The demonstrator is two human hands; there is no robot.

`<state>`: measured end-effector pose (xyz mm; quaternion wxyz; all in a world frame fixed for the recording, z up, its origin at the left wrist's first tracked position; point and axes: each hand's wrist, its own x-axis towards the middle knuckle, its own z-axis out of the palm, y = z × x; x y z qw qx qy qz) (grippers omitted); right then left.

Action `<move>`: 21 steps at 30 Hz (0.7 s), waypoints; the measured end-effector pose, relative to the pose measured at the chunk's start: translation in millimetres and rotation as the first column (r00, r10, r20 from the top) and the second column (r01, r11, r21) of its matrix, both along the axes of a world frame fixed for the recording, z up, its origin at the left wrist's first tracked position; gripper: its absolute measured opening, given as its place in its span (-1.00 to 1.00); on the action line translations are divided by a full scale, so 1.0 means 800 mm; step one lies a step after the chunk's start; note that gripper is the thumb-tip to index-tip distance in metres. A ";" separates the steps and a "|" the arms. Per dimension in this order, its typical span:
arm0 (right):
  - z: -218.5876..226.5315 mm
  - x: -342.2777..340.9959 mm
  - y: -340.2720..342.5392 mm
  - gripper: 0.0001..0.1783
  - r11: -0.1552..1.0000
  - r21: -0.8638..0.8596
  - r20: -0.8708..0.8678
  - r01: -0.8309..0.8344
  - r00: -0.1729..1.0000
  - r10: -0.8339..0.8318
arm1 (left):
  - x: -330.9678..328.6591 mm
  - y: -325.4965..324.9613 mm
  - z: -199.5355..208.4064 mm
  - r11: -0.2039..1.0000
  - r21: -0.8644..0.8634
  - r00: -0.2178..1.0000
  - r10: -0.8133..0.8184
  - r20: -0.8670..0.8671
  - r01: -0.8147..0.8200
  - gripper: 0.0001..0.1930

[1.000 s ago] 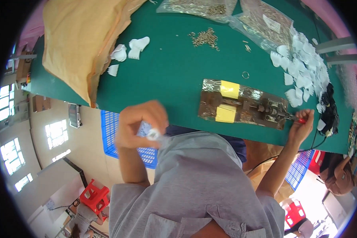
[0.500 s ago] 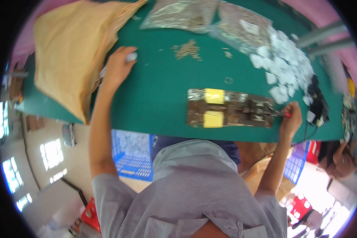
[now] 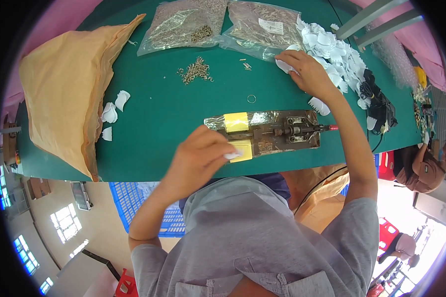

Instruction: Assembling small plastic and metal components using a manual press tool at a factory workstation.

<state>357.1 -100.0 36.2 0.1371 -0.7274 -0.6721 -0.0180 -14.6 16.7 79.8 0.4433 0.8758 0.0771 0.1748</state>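
At the near left part of the clamp fixture (image 3: 309,140), a white piece (image 3: 231,155) is pinched by the left hand (image 3: 199,157); a piece is apparently being brought to the fixture, and careful alignment would be called for next. Beyond the fixture's far right side, well apart, another white piece (image 3: 284,66) is touched by the right hand (image 3: 309,74), whether gripped cannot be told, beside the white heap (image 3: 327,44).

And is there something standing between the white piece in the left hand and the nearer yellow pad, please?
Nothing visible does. In this view the white piece, held by the left hand, overlaps the nearer yellow pad on the brown fixture; whether they touch, I cannot tell.
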 end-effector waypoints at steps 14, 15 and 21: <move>0.031 -0.139 0.002 -0.79 0.973 -0.224 -0.923 0.062 0.307 -0.232 | 0.025 -0.030 -0.069 0.912 0.245 0.940 0.290 0.182 -0.329 -0.73; 0.023 -0.157 -0.001 -0.84 0.978 -0.196 -0.937 0.077 0.278 -0.210 | 0.026 -0.027 -0.077 0.939 0.161 0.945 0.275 0.175 -0.303 -0.71; 0.042 -0.181 -0.010 -0.84 0.970 -0.233 -0.729 -0.072 0.673 -0.125 | 0.018 -0.027 -0.089 0.952 -0.236 0.971 0.222 0.086 -0.197 -0.61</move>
